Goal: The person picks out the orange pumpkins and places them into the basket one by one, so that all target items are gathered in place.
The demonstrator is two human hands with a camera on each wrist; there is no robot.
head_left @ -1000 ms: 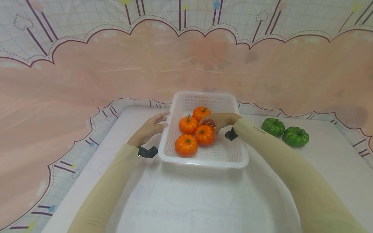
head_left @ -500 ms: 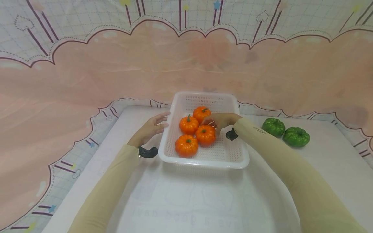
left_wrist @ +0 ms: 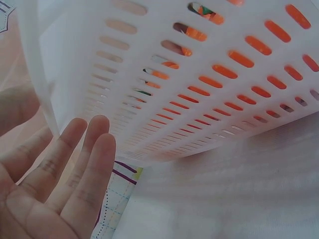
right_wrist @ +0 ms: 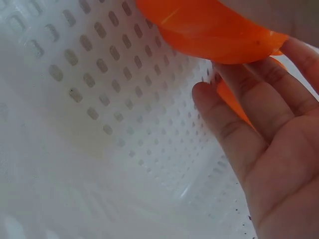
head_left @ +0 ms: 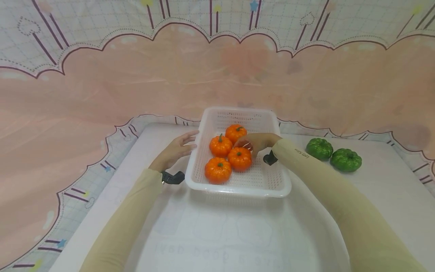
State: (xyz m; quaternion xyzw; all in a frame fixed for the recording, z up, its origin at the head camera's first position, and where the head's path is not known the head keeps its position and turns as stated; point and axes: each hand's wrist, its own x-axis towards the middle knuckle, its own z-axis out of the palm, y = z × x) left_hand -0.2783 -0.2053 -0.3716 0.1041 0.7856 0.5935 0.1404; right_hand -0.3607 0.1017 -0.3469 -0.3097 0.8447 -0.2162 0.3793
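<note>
Several small orange pumpkins sit in a white plastic basket [head_left: 238, 190] with slotted walls. My right hand [head_left: 256, 142] reaches into it over the right side. Its fingers are loosely bent beside the right-middle pumpkin [head_left: 239, 159], which rests on the basket floor. In the right wrist view, fingertips [right_wrist: 204, 94] overlap the lower edge of a pumpkin [right_wrist: 209, 30]. Outside the left wall, my left hand [head_left: 173, 153] is spread with straight fingers right at the rim. The left wrist view has these fingers [left_wrist: 99, 149] close against the slotted wall [left_wrist: 164, 99].
Two glittery green pumpkins [head_left: 319, 149] [head_left: 346, 159] lie side by side on the white table [head_left: 210, 234], right of the basket and beyond my right forearm. A patterned cloth backdrop [head_left: 217, 75] rises behind the table.
My right hand's fingers have loosened and shifted slightly right, away from the right-middle pumpkin. My left hand and the basket stay in place.
</note>
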